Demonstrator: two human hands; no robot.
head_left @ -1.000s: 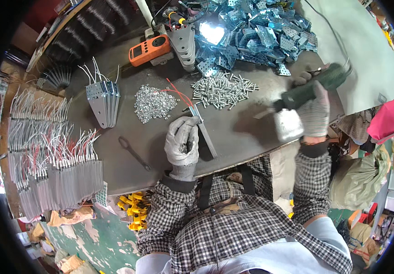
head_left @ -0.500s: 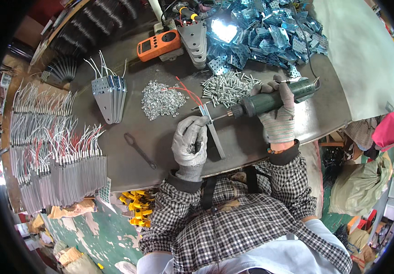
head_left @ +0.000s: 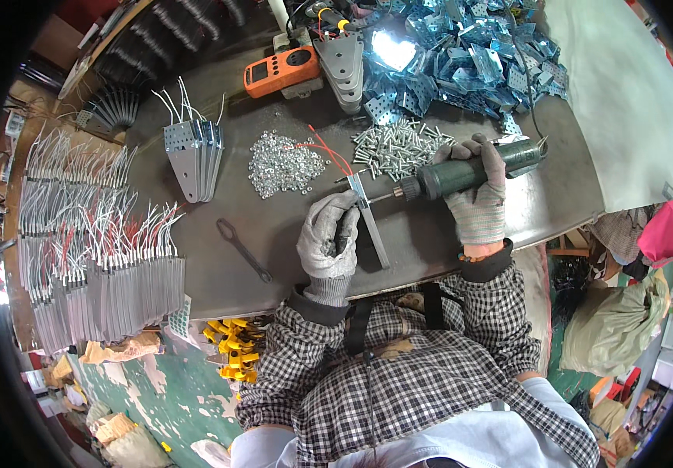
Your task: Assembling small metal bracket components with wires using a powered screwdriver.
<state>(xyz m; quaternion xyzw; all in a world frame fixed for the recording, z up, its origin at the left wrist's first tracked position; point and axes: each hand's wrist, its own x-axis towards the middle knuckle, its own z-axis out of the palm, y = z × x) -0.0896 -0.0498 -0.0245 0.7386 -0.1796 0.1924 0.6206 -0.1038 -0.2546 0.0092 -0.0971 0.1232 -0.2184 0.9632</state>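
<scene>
My gloved left hand (head_left: 327,240) pinches the upper end of a narrow grey metal plate (head_left: 376,235) with a bracket and red wires (head_left: 332,150) at its top. The plate stands edge-on to the view, its lower end close to the table's front edge. My gloved right hand (head_left: 478,196) is wrapped round a dark green electric screwdriver (head_left: 453,178), held level. Its bit points left and meets the plate's upper end beside my left fingertips. What lies under those fingertips is hidden. Behind the plate are a pile of screws (head_left: 399,148) and a pile of nuts (head_left: 280,165).
A dark wrench (head_left: 244,249) lies left of my left hand. Further left stand grouped grey plates (head_left: 194,168) and rows of wired plates (head_left: 122,296). An orange meter (head_left: 280,72) and a heap of bluish metal brackets (head_left: 469,62) are at the back. A cord hangs behind the screwdriver.
The whole view has shifted slightly. My hands keep the same hold, with the screwdriver bit still against the plate's upper end.
</scene>
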